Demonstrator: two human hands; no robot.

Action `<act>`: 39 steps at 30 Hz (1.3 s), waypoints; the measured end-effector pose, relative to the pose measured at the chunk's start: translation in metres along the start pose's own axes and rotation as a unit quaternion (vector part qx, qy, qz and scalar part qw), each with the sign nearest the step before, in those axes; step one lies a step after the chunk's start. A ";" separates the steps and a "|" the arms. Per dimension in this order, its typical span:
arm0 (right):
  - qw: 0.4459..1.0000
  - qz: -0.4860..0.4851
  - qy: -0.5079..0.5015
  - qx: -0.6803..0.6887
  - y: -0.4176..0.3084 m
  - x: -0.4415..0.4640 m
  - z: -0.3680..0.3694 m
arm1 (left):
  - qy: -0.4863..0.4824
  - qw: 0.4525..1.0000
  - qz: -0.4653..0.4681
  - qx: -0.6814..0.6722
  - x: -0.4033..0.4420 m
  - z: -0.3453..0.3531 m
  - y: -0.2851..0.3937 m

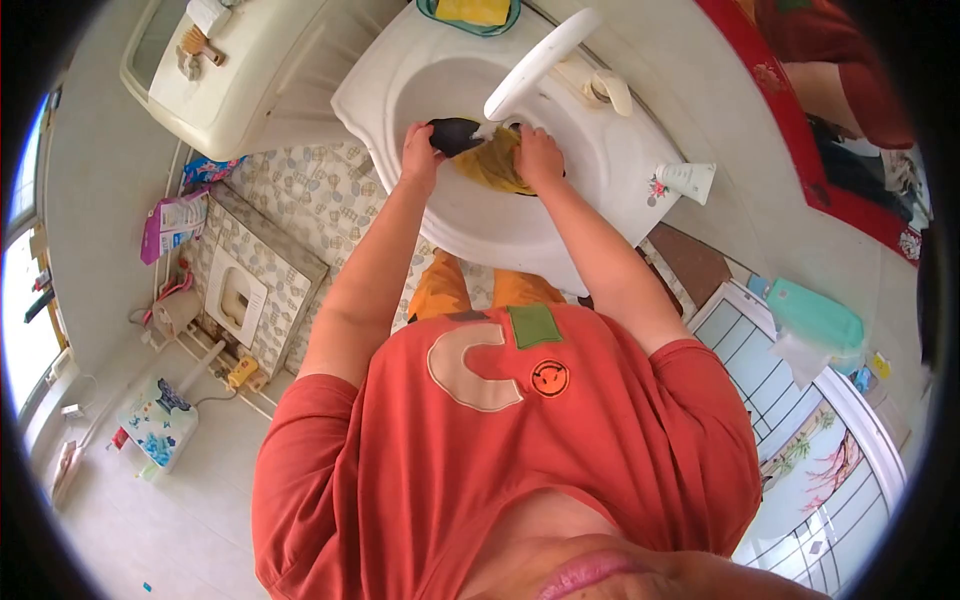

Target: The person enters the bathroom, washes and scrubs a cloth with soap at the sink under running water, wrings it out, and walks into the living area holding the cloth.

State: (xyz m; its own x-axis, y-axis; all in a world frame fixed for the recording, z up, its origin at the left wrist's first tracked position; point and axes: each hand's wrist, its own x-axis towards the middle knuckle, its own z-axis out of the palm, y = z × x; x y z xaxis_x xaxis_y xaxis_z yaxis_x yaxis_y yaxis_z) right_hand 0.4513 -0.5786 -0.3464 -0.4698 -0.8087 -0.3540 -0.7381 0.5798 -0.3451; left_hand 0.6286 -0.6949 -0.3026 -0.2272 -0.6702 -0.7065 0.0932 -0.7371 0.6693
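Over the white washbasin (pixel 440 215), both my hands hold a wet-looking black and yellow cloth item (pixel 490 165); its exact kind is not clear. My left hand (pixel 420 152) has its fingers closed on the black end. My right hand (pixel 541 158) grips the yellow part, near the middle of the bowl. White suds or water show on the cloth between my hands. Just above it reaches a white curved faucet (pixel 545 62), which hides part of the cloth and bowl.
A white tube (pixel 688 180) stands on the basin's right edge. Behind the basin is a teal dish (pixel 435 12) with a yellow cloth. A washing machine (pixel 215 90) with a brush (pixel 203 46) is at left. A squat toilet (pixel 237 303) lies beyond, and a red-framed mirror (pixel 790 110) hangs right.
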 end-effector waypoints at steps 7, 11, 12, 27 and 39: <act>0.903 -0.210 0.244 0.283 0.009 -0.001 -0.009 | -0.001 0.802 0.351 0.483 0.028 -0.022 -0.003; 0.803 0.090 0.035 0.588 -0.017 -0.012 -0.004 | 0.041 0.954 0.019 0.296 -0.022 0.028 -0.012; 0.836 0.046 0.040 0.545 -0.025 -0.010 0.010 | 0.007 0.977 -0.063 0.201 -0.023 0.034 -0.011; 0.910 0.123 0.167 0.360 -0.065 -0.010 -0.007 | -0.107 0.983 -0.144 -0.029 -0.026 0.067 -0.016; 0.967 0.125 0.113 0.190 0.007 -0.025 -0.003 | -0.107 0.947 0.083 0.292 0.040 0.004 -0.022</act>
State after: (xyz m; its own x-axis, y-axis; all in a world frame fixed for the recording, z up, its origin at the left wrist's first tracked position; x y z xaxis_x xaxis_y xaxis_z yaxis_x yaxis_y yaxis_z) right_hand 0.4567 -0.5550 -0.3377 -0.7364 -0.6142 -0.2836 -0.3764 0.7203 -0.5827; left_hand 0.6132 -0.7052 -0.3451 -0.4529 -0.6942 -0.5594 -0.3934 -0.4075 0.8241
